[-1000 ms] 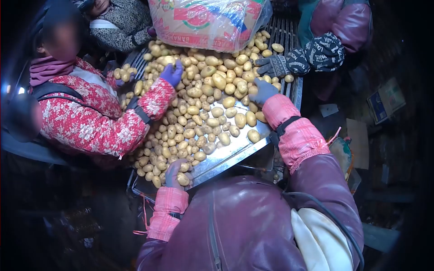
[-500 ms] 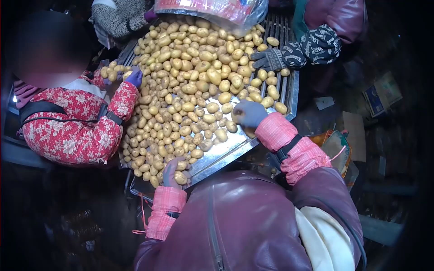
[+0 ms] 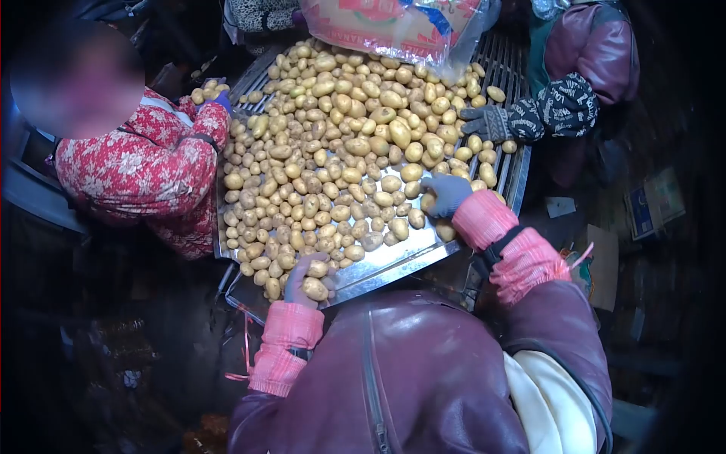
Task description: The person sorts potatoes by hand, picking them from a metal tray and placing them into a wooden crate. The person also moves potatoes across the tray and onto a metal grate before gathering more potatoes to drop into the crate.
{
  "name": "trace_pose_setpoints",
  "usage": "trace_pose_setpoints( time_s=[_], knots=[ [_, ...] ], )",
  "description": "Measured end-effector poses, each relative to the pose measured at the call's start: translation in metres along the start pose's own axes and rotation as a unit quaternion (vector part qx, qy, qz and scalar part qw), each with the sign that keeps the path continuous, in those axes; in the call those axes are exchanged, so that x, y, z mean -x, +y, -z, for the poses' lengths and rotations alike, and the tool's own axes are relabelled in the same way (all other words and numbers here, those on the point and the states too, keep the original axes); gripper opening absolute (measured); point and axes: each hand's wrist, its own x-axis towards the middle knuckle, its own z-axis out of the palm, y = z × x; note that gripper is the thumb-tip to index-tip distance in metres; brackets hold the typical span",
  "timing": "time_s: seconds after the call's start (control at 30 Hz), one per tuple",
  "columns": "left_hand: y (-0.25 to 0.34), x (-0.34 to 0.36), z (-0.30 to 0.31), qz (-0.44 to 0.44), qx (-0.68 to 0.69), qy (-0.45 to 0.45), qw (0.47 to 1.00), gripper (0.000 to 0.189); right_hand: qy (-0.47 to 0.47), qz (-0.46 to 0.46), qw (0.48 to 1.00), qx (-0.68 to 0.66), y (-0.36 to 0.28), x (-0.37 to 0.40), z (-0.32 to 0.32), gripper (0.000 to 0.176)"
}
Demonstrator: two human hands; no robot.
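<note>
Many yellow potatoes [image 3: 333, 181] lie heaped on a sloping metal table [image 3: 401, 261]. At its near edge my gloved left hand [image 3: 299, 281] is curled round a potato [image 3: 314, 288], with another potato [image 3: 318, 268] against its fingers. My gloved right hand [image 3: 448, 193] is at the right side of the heap, palm down with fingers bent. A potato [image 3: 428, 202] shows at its fingertips, and another potato [image 3: 446, 229] lies below the palm. The right palm itself is hidden.
On the left, a person in a red floral jacket [image 3: 144, 166] holds several potatoes [image 3: 208, 92]. Another person's grey glove [image 3: 486, 123] rests by metal slats [image 3: 503, 64] at right. A plastic-wrapped carton [image 3: 386, 26] overhangs the far end. Flattened cardboard [image 3: 603, 268] stands beyond my right arm.
The whole view has shifted, placing the table further right. Both my hands stay near the same parts of the table. The person on the left has drawn the held potatoes away from the heap.
</note>
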Motion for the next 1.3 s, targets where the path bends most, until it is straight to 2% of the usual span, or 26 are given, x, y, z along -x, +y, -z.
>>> trace_pose_setpoints(
  time_s=[0.07, 0.1, 0.13, 0.17, 0.2, 0.27, 0.3, 0.4, 0.5, 0.53, 0.6, 0.63, 0.67, 0.7, 0.77, 0.87, 0.93, 0.97, 1.07, 1.1, 1.17, 1.2, 1.23, 1.27, 1.3],
  knots=[
    [0.005, 0.0, 0.002, 0.014, 0.102, -0.015, 0.995, 0.045, 0.038, -0.08, 0.971, -0.221, 0.008, 0.009, -0.007, 0.045],
    [0.008, 0.0, 0.001, 0.024, 0.161, -0.026, 0.986, 0.047, 0.091, -0.048, 0.946, -0.309, 0.003, 0.011, -0.013, 0.044],
    [0.01, -0.001, 0.002, 0.038, 0.217, -0.037, 0.975, 0.049, 0.017, -0.072, 0.889, -0.452, -0.021, 0.023, 0.0, 0.045],
    [0.003, -0.011, 0.016, 0.068, 0.251, -0.111, 0.959, 0.054, 0.056, -0.006, 0.901, -0.429, -0.034, 0.021, -0.021, 0.048],
    [0.006, -0.007, 0.001, 0.082, 0.27, -0.102, 0.954, 0.055, 0.097, 0.058, 0.909, -0.402, -0.046, 0.019, -0.04, 0.05],
    [0.02, 0.009, -0.035, 0.106, 0.307, -0.078, 0.943, 0.057, 0.051, 0.124, 0.912, -0.388, -0.099, 0.031, -0.035, 0.049],
    [0.008, 0.001, -0.024, 0.105, 0.319, -0.112, 0.935, 0.057, 0.127, 0.226, 0.92, -0.293, -0.114, 0.032, -0.048, 0.047],
    [-0.002, 0.002, -0.035, 0.073, 0.207, -0.012, 0.976, 0.058, 0.024, 0.268, 0.95, -0.161, -0.15, 0.049, -0.038, 0.038],
    [-0.002, -0.001, -0.037, 0.12, 0.285, -0.154, 0.939, 0.064, 0.111, 0.295, 0.912, -0.262, -0.127, 0.054, -0.042, 0.032],
    [-0.003, -0.001, -0.035, 0.134, 0.311, -0.198, 0.92, 0.066, 0.166, 0.257, 0.917, -0.257, -0.109, 0.055, -0.041, 0.029],
    [-0.011, -0.003, -0.027, 0.112, 0.248, -0.143, 0.952, 0.068, 0.198, 0.086, 0.963, -0.162, -0.059, 0.058, -0.035, 0.032],
    [-0.011, -0.005, -0.024, 0.103, 0.217, -0.111, 0.964, 0.069, 0.302, 0.022, 0.947, -0.104, -0.029, 0.055, -0.04, 0.028],
    [-0.011, -0.008, -0.022, 0.109, 0.222, -0.115, 0.962, 0.069, 0.204, -0.056, 0.977, 0.041, -0.012, 0.06, -0.016, 0.023],
    [-0.011, -0.011, -0.021, 0.115, 0.228, -0.115, 0.96, 0.068, 0.25, -0.088, 0.963, 0.054, 0.007, 0.063, -0.018, 0.021],
    [-0.006, -0.008, -0.028, 0.116, 0.242, -0.088, 0.959, 0.064, 0.145, -0.189, 0.964, 0.119, 0.027, 0.064, -0.019, 0.027],
    [-0.02, -0.026, -0.015, 0.079, 0.184, -0.109, 0.974, 0.059, 0.123, -0.172, 0.974, 0.082, 0.037, 0.055, -0.04, 0.035],
    [-0.013, -0.025, -0.027, 0.097, 0.196, -0.099, 0.971, 0.056, 0.161, -0.169, 0.971, 0.041, 0.041, 0.056, -0.042, 0.044],
    [-0.01, -0.026, -0.036, 0.09, 0.188, -0.089, 0.974, 0.052, 0.135, -0.169, 0.976, -0.004, 0.044, 0.06, -0.037, 0.058],
    [-0.006, -0.026, -0.044, 0.127, 0.196, -0.161, 0.959, 0.053, 0.193, -0.092, 0.956, -0.201, 0.024, 0.064, -0.031, 0.066],
    [-0.009, -0.031, -0.044, 0.14, 0.212, -0.21, 0.944, 0.057, 0.214, -0.035, 0.955, -0.2, 0.012, 0.061, -0.032, 0.064],
    [-0.012, -0.031, -0.06, 0.123, 0.161, -0.21, 0.957, 0.059, 0.156, -0.034, 0.942, -0.295, -0.029, 0.052, -0.033, 0.065],
    [-0.011, -0.03, -0.068, 0.113, 0.136, -0.207, 0.962, 0.061, 0.179, 0.032, 0.948, -0.262, -0.047, 0.05, -0.032, 0.067],
    [-0.009, -0.029, -0.069, 0.123, 0.112, -0.256, 0.952, 0.062, 0.184, 0.091, 0.955, -0.214, -0.065, 0.046, -0.036, 0.066],
    [-0.012, -0.031, -0.068, 0.142, 0.139, -0.272, 0.942, 0.062, 0.055, 0.074, 0.983, -0.16, -0.093, 0.055, -0.004, 0.066],
    [-0.012, -0.033, -0.07, 0.16, 0.164, -0.286, 0.93, 0.063, 0.045, 0.134, 0.978, -0.155, -0.093, 0.055, -0.003, 0.063]
  ],
)
